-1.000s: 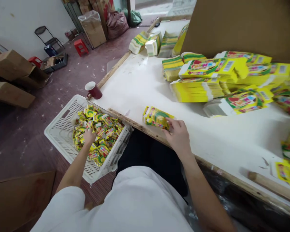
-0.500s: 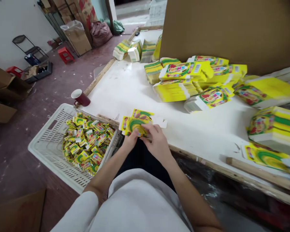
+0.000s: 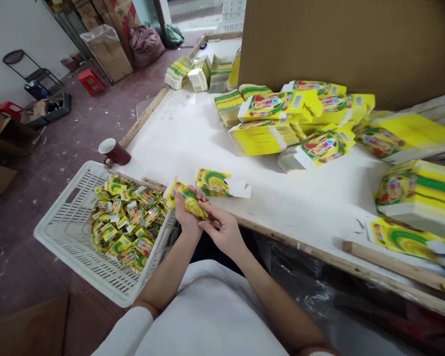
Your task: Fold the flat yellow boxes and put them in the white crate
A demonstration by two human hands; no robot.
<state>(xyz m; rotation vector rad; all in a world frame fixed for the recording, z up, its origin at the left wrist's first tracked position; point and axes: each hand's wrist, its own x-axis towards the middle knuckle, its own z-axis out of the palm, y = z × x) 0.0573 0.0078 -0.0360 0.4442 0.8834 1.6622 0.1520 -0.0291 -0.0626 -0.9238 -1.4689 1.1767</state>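
Observation:
My left hand [image 3: 189,220] is wrapped round a small yellow and green printed carton [image 3: 193,201], held tilted over the table's front edge. Its far end, with a pale flap, sticks out past my left thumb. My right hand [image 3: 225,233] has its thumb and fingertips closed at the near end of the same carton. Just beyond both hands, a flattened carton [image 3: 213,182] lies on the white table [image 3: 170,143], its white flaps toward the right. Left of my forearm stands a white slatted basket [image 3: 68,225] holding many filled-looking small cartons [image 3: 131,217].
A maroon mug [image 3: 117,153] sits at the table's left corner. Bundles of flat cartons [image 3: 259,138] are stacked toward the back, more bundles [image 3: 419,193] at the right. A brown cardboard sheet [image 3: 337,49] stands behind them. A wooden stick [image 3: 393,264] lies near the front edge.
Both hands have shifted left and nearer my body with the carton, away from the flattened carton, which now shows more fully. My left hand has turned, wrapping round the carton. The view has moved slightly.

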